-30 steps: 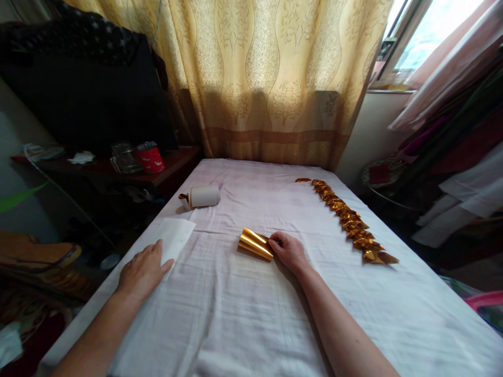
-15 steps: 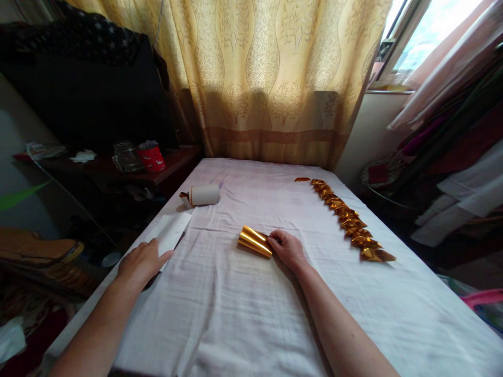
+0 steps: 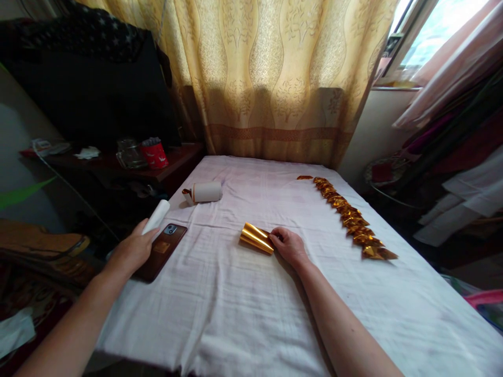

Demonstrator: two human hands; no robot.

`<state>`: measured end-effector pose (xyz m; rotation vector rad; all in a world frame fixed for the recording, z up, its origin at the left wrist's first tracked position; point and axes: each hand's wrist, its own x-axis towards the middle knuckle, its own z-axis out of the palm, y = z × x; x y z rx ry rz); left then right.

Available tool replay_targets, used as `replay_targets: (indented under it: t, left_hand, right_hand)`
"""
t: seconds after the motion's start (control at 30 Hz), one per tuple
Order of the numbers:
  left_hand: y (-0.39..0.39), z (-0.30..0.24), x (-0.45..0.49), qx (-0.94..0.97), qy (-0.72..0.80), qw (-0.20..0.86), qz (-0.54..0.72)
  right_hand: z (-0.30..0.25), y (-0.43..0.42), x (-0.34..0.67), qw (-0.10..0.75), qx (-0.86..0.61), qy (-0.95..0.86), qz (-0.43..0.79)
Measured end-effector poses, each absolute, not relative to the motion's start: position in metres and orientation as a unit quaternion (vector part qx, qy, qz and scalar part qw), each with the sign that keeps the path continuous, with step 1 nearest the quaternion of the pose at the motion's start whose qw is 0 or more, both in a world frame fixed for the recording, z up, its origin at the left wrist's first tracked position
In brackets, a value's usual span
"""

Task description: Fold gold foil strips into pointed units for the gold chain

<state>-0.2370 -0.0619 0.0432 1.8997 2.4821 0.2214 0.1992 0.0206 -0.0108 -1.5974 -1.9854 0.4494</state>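
Foil (image 3: 255,239), long axis left and slightly away from right fingers (image 3: 277,234) pinching it; left fingers (image 3: 139,229), farther left, grip paper (image 3: 157,214).

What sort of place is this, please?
Probably a room in a home, perhaps a bedroom: a patterned curtain, hanging clothes at the right, and what looks like a television at the left.

A gold curtain (image 3: 255,68) glows with light at twelve o'clock — a bright window (image 3: 428,47) at two, a big black screen (image 3: 94,99) over a dark red shelf (image 3: 183,155) at ten, and brown wooden furniture (image 3: 43,243) at nine.
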Motion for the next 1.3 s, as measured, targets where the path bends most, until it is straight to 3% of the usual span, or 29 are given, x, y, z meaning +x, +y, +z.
replay_targets:
  t: [0.37,0.77,1.3]
  left_hand:
    - [-0.064,0.044,-0.222,0.558,0.828,0.056,-0.01]
    - [-0.069,0.049,-0.203,0.518,0.852,0.046,-0.064]
    - [-0.068,0.049,-0.202,0.518,0.853,0.035,0.047]
  right_hand:
    - [-0.009,0.02,0.199,0.267,-0.597,-0.738,0.167]
    - [-0.011,0.021,0.2,0.267,-0.595,-0.741,0.161]
    - [-0.008,0.019,0.2,0.282,-0.581,-0.742,0.179]
